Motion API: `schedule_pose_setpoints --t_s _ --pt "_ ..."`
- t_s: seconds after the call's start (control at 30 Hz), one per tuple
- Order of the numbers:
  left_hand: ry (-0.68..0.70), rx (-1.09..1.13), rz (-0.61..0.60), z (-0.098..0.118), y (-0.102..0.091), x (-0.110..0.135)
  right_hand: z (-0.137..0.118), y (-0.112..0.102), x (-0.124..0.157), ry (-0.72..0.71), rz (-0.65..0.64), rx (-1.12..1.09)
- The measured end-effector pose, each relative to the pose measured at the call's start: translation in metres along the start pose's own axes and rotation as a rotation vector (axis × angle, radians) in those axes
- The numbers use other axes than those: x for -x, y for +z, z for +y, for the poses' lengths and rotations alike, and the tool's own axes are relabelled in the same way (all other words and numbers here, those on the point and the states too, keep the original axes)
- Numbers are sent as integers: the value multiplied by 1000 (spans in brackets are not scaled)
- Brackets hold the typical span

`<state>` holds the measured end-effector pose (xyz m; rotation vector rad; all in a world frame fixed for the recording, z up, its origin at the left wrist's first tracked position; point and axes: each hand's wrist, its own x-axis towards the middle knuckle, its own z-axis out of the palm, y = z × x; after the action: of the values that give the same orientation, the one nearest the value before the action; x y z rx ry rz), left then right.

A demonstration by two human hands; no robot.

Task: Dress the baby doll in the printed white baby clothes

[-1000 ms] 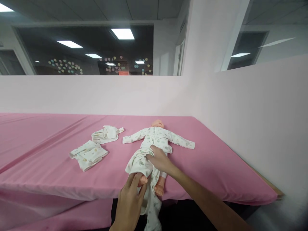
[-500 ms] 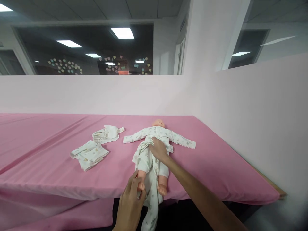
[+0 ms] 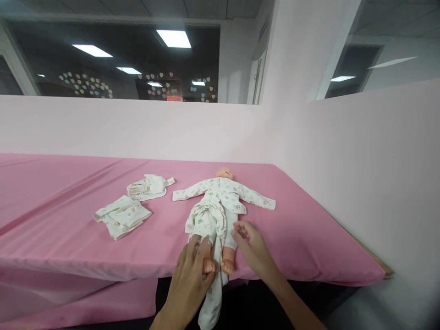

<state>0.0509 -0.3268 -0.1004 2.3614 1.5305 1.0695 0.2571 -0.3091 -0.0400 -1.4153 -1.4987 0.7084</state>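
Observation:
A baby doll in a white printed top lies face up on the pink-covered table, arms spread, feet at the near edge. White printed trousers are bunched on its one leg, and the other trouser leg hangs over the table edge. My left hand grips that leg's bare foot at the edge. My right hand hovers with loose fingers just right of the doll's other leg, holding nothing.
Two folded sets of white baby clothes lie left of the doll, one nearer and one farther. A pale pink partition wall runs behind and along the right side. Dark windows show above it.
My right hand left the doll's waist and drew back toward the near edge. The trousers now sit higher on the one leg. My left hand stays on the foot.

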Motion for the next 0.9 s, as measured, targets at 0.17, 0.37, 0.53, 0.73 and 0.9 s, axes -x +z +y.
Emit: schedule_pose_setpoints --t_s 0.17,0.37,0.53,0.73,0.9 --pt "16 23 52 -4 0 -3 20 9 68 116 52 -146" --pt "-74 200 192 -16 -32 -26 51 60 103 151 169 -223" --pt "-121 245 198 -7 -51 -40 59 110 97 278 111 -703" --pt "-191 267 195 1 -62 -51 22 113 93 452 -211 -803" --pt "-334 249 170 -2 -80 -60 -20 65 89 430 -286 -422"
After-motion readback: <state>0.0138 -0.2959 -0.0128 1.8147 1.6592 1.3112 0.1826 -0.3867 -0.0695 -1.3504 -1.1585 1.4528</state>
